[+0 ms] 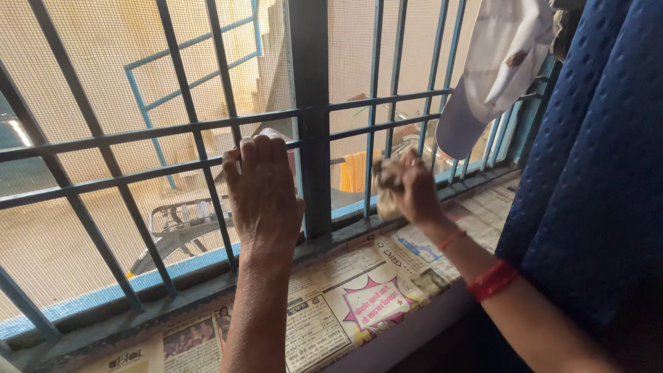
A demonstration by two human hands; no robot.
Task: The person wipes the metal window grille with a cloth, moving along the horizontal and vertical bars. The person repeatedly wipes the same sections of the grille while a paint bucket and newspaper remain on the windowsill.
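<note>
My left hand [262, 193] rests with its fingers hooked over a horizontal bar of the blue-grey window grille [311, 110], just left of the thick upright post. To the right of that post, my right hand [414, 190] is shut on a crumpled, dirty cloth [385, 190], which it presses against the lower bars. Two red bands circle my right wrist and forearm.
Newspaper sheets [359, 297] cover the window sill below the grille. A mesh screen sits behind the bars, with a parked scooter [179, 231] visible outside. A blue curtain [594, 173] hangs at the right, and a white cloth [497, 62] hangs at the upper right.
</note>
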